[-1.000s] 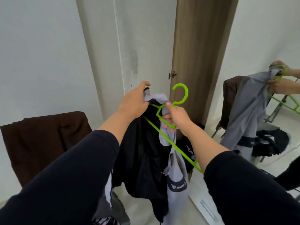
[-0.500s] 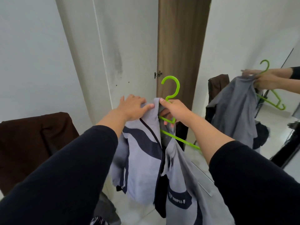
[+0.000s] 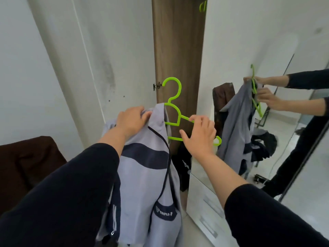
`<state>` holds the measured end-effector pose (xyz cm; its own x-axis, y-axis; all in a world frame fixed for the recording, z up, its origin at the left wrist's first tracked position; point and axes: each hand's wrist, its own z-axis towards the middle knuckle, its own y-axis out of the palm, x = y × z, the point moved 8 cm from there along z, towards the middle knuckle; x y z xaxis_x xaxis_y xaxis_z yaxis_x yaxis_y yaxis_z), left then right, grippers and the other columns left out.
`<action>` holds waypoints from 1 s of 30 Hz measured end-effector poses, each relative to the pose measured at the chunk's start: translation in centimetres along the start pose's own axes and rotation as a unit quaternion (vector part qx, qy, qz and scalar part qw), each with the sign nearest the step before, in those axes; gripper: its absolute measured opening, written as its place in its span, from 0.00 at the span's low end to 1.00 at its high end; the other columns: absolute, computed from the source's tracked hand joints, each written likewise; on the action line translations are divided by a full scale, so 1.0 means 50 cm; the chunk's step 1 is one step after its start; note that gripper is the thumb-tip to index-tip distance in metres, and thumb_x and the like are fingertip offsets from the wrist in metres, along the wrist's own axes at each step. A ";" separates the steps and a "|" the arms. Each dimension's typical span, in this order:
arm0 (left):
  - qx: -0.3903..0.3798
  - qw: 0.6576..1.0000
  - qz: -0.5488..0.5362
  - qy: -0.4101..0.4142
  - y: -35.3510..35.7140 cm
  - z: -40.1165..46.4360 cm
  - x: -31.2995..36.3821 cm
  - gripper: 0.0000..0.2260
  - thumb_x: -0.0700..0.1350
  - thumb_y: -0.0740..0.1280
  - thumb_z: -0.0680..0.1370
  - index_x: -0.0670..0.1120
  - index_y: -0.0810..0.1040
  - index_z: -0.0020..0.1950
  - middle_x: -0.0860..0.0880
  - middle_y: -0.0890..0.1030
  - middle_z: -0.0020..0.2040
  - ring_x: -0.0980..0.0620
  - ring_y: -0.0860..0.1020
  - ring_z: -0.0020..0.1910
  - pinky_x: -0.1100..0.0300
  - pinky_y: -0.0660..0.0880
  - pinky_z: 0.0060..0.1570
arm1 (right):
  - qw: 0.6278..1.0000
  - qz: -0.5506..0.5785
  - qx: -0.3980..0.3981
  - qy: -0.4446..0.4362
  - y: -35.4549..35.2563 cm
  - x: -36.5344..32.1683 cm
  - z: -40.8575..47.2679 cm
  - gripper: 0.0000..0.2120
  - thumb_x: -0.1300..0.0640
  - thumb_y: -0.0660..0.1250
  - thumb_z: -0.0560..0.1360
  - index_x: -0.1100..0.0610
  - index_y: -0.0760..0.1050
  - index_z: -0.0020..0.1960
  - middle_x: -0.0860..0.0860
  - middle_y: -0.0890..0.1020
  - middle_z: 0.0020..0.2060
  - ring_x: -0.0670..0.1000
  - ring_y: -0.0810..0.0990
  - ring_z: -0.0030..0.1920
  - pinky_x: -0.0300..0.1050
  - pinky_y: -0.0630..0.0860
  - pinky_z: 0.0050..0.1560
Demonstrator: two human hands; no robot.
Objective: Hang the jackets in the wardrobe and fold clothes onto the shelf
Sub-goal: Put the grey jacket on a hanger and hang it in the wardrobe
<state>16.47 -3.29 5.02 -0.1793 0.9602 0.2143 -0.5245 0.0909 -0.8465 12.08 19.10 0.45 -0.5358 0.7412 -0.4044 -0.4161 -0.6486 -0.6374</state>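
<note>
A grey jacket (image 3: 147,177) with dark navy bands and a chest logo hangs in front of me, draped over the left arm of a bright green plastic hanger (image 3: 173,102). My left hand (image 3: 132,118) grips the jacket's shoulder at the collar. My right hand (image 3: 199,134) pinches the hanger's bare right arm between thumb and fingers. The hanger's hook points up in front of the brown wardrobe door (image 3: 178,50). The jacket's right half hangs loose below.
A brown garment (image 3: 26,166) lies draped at the lower left. A mirror door (image 3: 267,41) on the right reflects my hands, the jacket and more clothes on a chair. White drawers (image 3: 204,207) sit under the mirror. A white wall panel (image 3: 106,50) stands left of the wardrobe.
The jacket's left shoulder has gone onto the hanger. My right hand slid from the hanger's neck out along its right arm. The view has shifted closer to the wardrobe.
</note>
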 end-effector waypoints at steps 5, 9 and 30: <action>0.038 0.999 0.007 0.020 -0.037 0.020 0.017 0.18 0.56 0.55 0.80 0.46 0.66 0.36 0.47 0.74 0.35 0.42 0.73 0.39 0.54 0.64 0.40 | 0.991 -0.030 0.124 -0.027 0.004 -0.004 -0.056 0.15 0.55 0.74 0.65 0.53 0.69 0.45 0.54 0.70 0.47 0.55 0.66 0.50 0.52 0.61 0.54; 0.064 0.998 -0.013 0.022 -0.072 0.024 0.018 0.18 0.55 0.56 0.80 0.44 0.68 0.37 0.46 0.75 0.35 0.43 0.73 0.38 0.53 0.66 0.40 | 0.991 0.112 0.008 -0.073 0.077 -0.024 -0.070 0.07 0.65 0.68 0.70 0.56 0.70 0.42 0.51 0.73 0.41 0.55 0.72 0.43 0.55 0.73 0.42; 0.052 0.990 -0.135 -0.003 -0.125 0.021 -0.043 0.16 0.51 0.58 0.80 0.47 0.64 0.34 0.48 0.70 0.32 0.48 0.67 0.34 0.54 0.63 0.36 | 0.899 0.236 -0.264 0.258 0.240 0.037 -0.066 0.12 0.66 0.58 0.73 0.56 0.79 0.47 0.57 0.80 0.46 0.55 0.78 0.49 0.42 0.68 0.46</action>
<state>19.25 -6.19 10.37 -0.0269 0.9031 0.4286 -0.6375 0.3147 -0.7032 8.53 13.26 -10.10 -0.0925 0.4747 -0.8753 0.2478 -0.8404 -0.4820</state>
